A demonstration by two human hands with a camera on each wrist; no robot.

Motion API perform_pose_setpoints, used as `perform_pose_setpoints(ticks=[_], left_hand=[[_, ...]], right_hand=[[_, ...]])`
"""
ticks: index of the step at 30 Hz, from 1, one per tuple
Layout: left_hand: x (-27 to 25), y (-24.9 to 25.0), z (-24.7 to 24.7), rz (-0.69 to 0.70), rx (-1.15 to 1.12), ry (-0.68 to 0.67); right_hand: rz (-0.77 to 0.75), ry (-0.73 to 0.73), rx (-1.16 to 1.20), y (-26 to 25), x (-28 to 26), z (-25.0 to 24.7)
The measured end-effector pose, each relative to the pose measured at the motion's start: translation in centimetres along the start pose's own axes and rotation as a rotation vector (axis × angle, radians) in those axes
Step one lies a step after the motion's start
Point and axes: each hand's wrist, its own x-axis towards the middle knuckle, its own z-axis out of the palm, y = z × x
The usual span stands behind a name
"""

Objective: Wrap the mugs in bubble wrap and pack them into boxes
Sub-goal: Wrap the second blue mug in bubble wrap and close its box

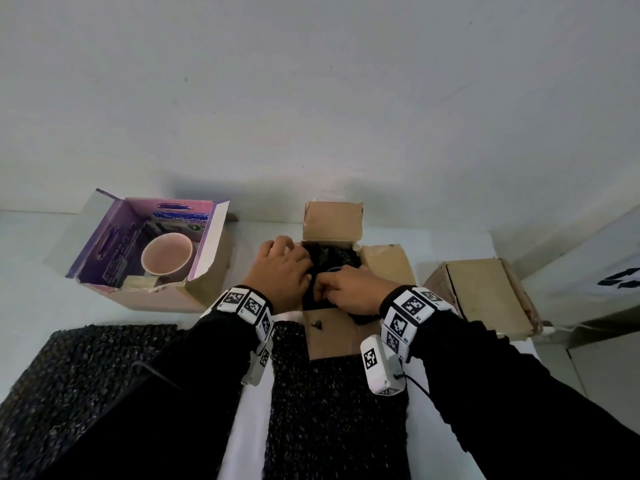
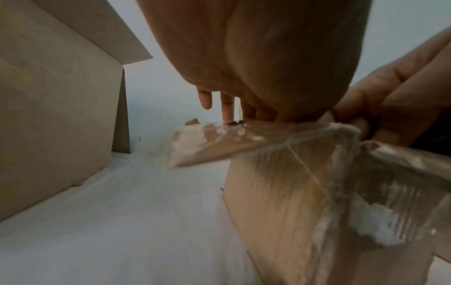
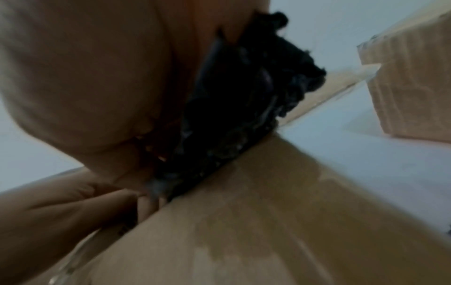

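Observation:
An open brown cardboard box (image 1: 388, 261) stands mid-table with its flaps spread. Inside it sits a bundle of black bubble wrap (image 1: 332, 258), and a bluish rim (image 1: 334, 269) peeks out between my hands. My left hand (image 1: 284, 268) arches over the box's left edge, fingers (image 2: 227, 108) curled down onto the wrap. My right hand (image 1: 346, 289) grips the wrap (image 3: 239, 100) from the near side, fingers bent into it. A pink mug (image 1: 168, 254) stands unwrapped in a purple-lined box (image 1: 104, 233) at the left.
A shut brown box (image 1: 485, 299) stands to the right of the open one. Two sheets of black bubble wrap (image 1: 86, 375) (image 1: 329, 410) lie on the white table near me. A wall runs close behind the boxes.

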Motion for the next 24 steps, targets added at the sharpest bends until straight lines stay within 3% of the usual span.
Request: perform_pose_setpoints(ticks=[5,9,11,17,21,24], left_hand=[[0.2,0.1,0.3,0.025,0.008,0.016],[0.5,-0.1,0.1,0.003,0.035,-0.029],[0.4,0.0,0.1,-0.003,0.043,-0.029],[0.3,0.1,-0.2,-0.026,0.051,-0.024],[0.4,0.9,0.0,-0.041,0.084,-0.036],[0.0,1.1,0.0,-0.052,0.075,0.009]], right_hand=[[-0.091,-0.057,0.107,0.1,-0.3,-0.2],[-0.054,0.197,0.199,1.4,-0.4,0.5],[-0.031,0.253,0.13,1.7,-0.5,0.8],[-0.091,0.233,0.125,0.8,-1.7,0.8],[-0.043,0.155,-0.08,1.1,-2.7,0.9],[-0.029,0.116,0.036,1.6,-3.1,0.8]])
